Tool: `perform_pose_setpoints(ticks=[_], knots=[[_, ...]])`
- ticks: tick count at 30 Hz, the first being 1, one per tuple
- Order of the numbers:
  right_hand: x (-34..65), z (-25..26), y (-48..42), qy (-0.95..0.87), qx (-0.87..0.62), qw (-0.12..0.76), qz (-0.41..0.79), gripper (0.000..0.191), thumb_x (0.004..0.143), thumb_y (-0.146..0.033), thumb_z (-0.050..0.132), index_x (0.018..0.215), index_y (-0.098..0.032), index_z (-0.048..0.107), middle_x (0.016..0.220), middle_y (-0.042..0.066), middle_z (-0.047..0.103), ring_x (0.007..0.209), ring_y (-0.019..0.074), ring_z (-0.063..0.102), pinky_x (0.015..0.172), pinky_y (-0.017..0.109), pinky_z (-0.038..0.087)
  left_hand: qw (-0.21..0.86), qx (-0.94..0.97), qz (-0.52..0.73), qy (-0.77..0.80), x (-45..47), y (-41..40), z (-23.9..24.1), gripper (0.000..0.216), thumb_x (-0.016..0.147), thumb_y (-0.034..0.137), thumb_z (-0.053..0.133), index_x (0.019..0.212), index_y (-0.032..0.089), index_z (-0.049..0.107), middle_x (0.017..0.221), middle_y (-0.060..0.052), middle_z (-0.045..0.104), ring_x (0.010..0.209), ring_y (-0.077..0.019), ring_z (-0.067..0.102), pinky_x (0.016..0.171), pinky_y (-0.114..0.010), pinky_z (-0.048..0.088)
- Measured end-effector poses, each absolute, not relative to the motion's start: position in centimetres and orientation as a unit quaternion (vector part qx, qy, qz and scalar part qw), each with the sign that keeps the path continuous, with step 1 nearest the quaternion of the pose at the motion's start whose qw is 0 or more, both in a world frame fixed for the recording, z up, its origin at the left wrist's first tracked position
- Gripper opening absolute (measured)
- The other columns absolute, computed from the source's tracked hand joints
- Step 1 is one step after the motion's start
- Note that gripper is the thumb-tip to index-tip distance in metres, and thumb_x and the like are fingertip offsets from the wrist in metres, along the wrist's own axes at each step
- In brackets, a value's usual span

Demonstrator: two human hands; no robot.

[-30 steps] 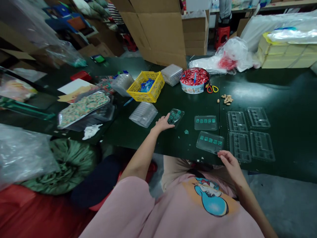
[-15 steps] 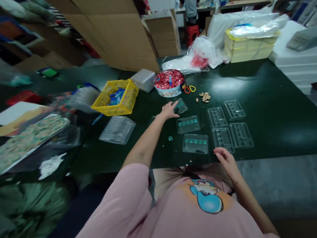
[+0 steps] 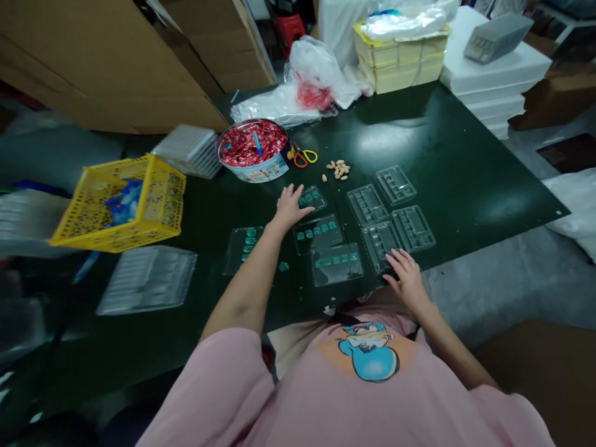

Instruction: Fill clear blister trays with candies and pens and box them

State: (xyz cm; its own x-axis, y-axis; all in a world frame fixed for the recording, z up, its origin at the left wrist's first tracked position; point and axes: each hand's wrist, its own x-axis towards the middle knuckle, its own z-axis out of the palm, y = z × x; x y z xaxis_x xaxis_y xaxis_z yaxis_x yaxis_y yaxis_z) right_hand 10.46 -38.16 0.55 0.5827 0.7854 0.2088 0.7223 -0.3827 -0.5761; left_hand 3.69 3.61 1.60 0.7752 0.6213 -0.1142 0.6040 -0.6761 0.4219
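The left hand [image 3: 289,209] lay just on the near side of the round tin [image 3: 264,172], fingers and thumb spread about one end of a clear plastic tray [image 3: 320,203] bearing teal pieces [image 3: 309,197]; whether it gripped could not be told. The right hand [image 3: 406,278] lay farther right of the tin, fingers loosely open by a clear compartmented tray [image 3: 379,241]; contact unclear. Judgement: light rim handling, tray level, would best keep the pieces seated. A raised forearm would best clear another loaded tray [image 3: 235,253], on the tin's near side.
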Motion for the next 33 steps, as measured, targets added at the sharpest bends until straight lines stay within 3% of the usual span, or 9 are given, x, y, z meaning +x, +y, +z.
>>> perform_pose_setpoints(ticks=[4, 7, 11, 17, 22, 27, 33], knots=[[9.8, -0.6, -38.3, -0.500, -0.831, 0.238, 0.044, 0.039, 0.090, -0.030, 0.059, 0.128, -0.027, 0.059, 0.134, 0.009, 0.058, 0.133, 0.0309, 0.041, 0.106, 0.055, 0.032, 0.410, 0.848, 0.166, 0.293, 1.7, -5.2, 3.3, 0.054, 0.083, 0.033, 0.061, 0.134, 0.022, 0.053, 0.142, -0.010, 0.049, 0.130, -0.0265, 0.045, 0.108, -0.042, 0.036], [9.3, -1.4, -39.0, -0.514, -0.828, 0.219, 0.039, 0.035, 0.088, -0.027, 0.061, 0.124, -0.028, 0.062, 0.130, 0.007, 0.061, 0.129, 0.0299, 0.044, 0.106, 0.054, 0.030, 0.605, 0.753, 0.129, 0.224, -0.8, -13.8, 3.4, 0.044, 0.078, 0.035, 0.067, 0.121, 0.024, 0.063, 0.124, -0.009, 0.061, 0.111, -0.0247, 0.059, 0.096, -0.040, 0.047], [9.3, -2.0, -40.0, -0.517, -0.823, 0.235, 0.033, 0.028, 0.091, -0.023, 0.058, 0.117, -0.028, 0.066, 0.111, 0.005, 0.070, 0.112, 0.0255, 0.053, 0.102, 0.049, 0.032, 0.722, 0.652, 0.030, 0.227, -3.3, -21.7, 2.3, 0.044, 0.072, 0.027, 0.074, 0.115, 0.025, 0.066, 0.117, -0.010, 0.062, 0.107, -0.0238, 0.059, 0.092, -0.040, 0.048], [9.0, -0.7, -40.2, -0.510, -0.792, 0.335, 0.014, 0.020, 0.093, -0.025, 0.054, 0.104, -0.026, 0.071, 0.093, 0.005, 0.072, 0.096, 0.0225, 0.058, 0.091, 0.043, 0.043, 0.774, 0.552, 0.082, 0.299, -4.1, -24.7, 0.8, 0.039, 0.065, 0.025, 0.080, 0.099, 0.023, 0.060, 0.101, -0.007, 0.060, 0.090, -0.0181, 0.061, 0.086, -0.036, 0.049], [7.0, 1.5, -38.2, -0.504, -0.767, 0.397, -0.006, 0.018, 0.090, -0.027, 0.058, 0.102, -0.028, 0.071, 0.092, 0.006, 0.072, 0.098, 0.0248, 0.060, 0.090, 0.047, 0.046, 0.812, 0.489, 0.128, 0.292, -4.2, -25.4, 2.0, 0.053, 0.067, 0.027, 0.080, 0.113, 0.023, 0.055, 0.108, -0.009, 0.064, 0.101, -0.0198, 0.063, 0.095, -0.038, 0.046], [5.7, 3.2, -35.0, -0.529, -0.742, 0.411, 0.031, 0.023, 0.091, -0.027, 0.056, 0.111, -0.027, 0.067, 0.105, 0.007, 0.071, 0.107, 0.0263, 0.058, 0.095, 0.050, 0.044, 0.811, 0.466, 0.200, 0.292, -4.0, -23.9, 3.4, 0.039, 0.073, 0.033, 0.075, 0.108, 0.022, 0.061, 0.114, -0.009, 0.067, 0.111, -0.0212, 0.060, 0.101, -0.037, 0.043], [9.1, 5.1, -32.5, -0.487, -0.743, 0.458, -0.031, 0.032, 0.089, -0.030, 0.057, 0.121, -0.027, 0.062, 0.131, 0.009, 0.058, 0.129, 0.0272, 0.046, 0.109, 0.052, 0.035, 0.816, 0.403, 0.241, 0.338, -5.1, -19.1, 4.4, 0.047, 0.071, 0.036, 0.078, 0.112, 0.022, 0.059, 0.105, -0.006, 0.070, 0.090, -0.0161, 0.067, 0.083, -0.029, 0.049]])
